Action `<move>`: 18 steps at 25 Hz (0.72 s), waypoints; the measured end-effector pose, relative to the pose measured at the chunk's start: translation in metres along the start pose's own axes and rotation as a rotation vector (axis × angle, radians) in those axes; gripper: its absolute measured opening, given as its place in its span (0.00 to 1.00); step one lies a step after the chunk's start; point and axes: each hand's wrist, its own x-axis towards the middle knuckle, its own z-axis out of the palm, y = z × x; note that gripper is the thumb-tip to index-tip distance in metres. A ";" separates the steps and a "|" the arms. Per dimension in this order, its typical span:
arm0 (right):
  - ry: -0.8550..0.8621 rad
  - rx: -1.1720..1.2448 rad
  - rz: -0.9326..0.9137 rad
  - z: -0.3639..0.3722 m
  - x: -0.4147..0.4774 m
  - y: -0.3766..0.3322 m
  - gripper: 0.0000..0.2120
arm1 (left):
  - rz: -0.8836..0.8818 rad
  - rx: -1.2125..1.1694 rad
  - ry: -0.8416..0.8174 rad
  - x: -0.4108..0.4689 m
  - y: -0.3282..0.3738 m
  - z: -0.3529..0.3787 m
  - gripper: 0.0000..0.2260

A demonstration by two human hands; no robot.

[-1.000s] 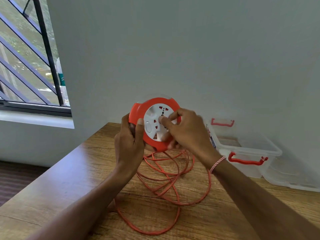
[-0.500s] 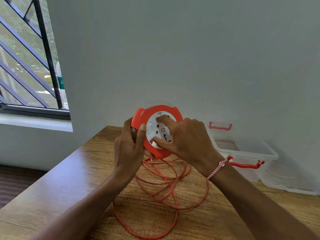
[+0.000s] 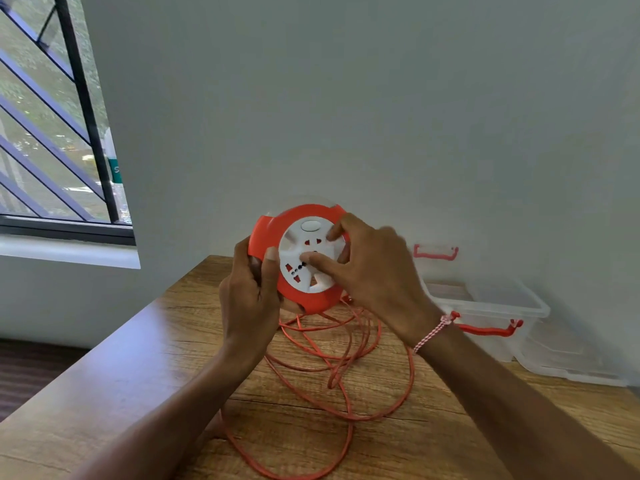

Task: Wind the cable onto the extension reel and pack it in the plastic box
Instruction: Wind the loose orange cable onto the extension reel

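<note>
I hold a round orange extension reel (image 3: 266, 233) with a white socket face above the wooden table (image 3: 114, 368). My left hand (image 3: 251, 296) grips its left rim, thumb on the front. My right hand (image 3: 372, 271) presses thumb and fingers on the white face. An orange cable (image 3: 346, 368) hangs from the reel's underside and lies in loose loops on the table below. A clear plastic box (image 3: 498, 306) with red handles stands open at the right, against the wall.
A clear lid (image 3: 575, 362) lies flat to the right of the box. A grey wall rises just behind the table. A barred window (image 3: 52, 133) is at the left, and the table's left edge drops to dark floor.
The white socket face has turned under my right hand's fingers, and the round button now sits at the top. The loops on the table have shifted slightly. My left hand keeps its grip.
</note>
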 end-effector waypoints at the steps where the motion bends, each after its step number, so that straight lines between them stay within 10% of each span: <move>1: 0.047 -0.221 -0.225 -0.008 0.005 0.004 0.25 | -0.016 -0.011 0.013 0.001 0.000 -0.001 0.13; 4: -0.042 -0.451 -0.537 -0.016 0.008 0.010 0.29 | -0.022 -0.023 0.027 0.003 0.001 -0.002 0.11; 10: -0.047 -0.529 -0.602 -0.005 0.002 0.008 0.27 | -0.001 -0.010 0.000 0.004 0.007 -0.002 0.13; 18: 0.128 -0.165 -0.170 0.013 -0.010 -0.003 0.31 | 0.069 0.035 0.006 -0.002 0.007 0.001 0.20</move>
